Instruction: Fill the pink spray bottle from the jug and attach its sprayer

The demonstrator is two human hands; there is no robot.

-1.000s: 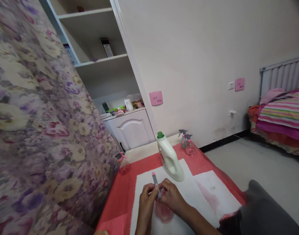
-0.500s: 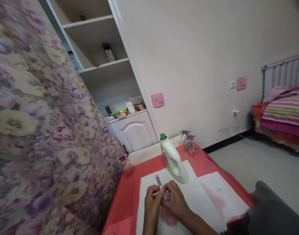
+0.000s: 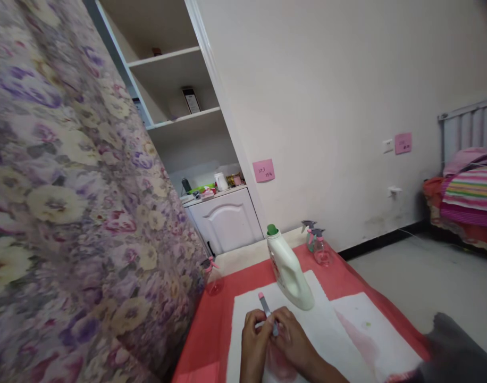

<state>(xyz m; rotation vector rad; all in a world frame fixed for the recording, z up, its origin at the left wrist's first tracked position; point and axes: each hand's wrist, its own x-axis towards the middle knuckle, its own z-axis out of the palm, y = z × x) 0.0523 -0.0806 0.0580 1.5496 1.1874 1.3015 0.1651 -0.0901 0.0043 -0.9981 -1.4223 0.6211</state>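
Note:
Near the table's front, my left hand (image 3: 254, 334) and my right hand (image 3: 293, 336) meet with bent fingers around the top of a clear pink spray bottle (image 3: 278, 366). Its grey spray head (image 3: 265, 304), tipped with a pink nozzle, points away from me between my fingers. My left fingers pinch the head from the left; my right ones wrap its right side and the neck. The trigger is mostly hidden by my fingers. Just beyond my hands stands a pale green detergent jug (image 3: 289, 271) with a green top.
One spray bottle (image 3: 214, 279) stands at the left edge, and two others, including a pink one (image 3: 321, 254), at the back right. White sheets (image 3: 241, 308) lie over the red tablecloth (image 3: 206, 324). A floral curtain (image 3: 100, 213) hangs on the left, beside a shelved cabinet (image 3: 229, 223).
The whole view has shifted slightly, so things appear a little lower and farther right. My hands keep their grip around the top of the spray bottle.

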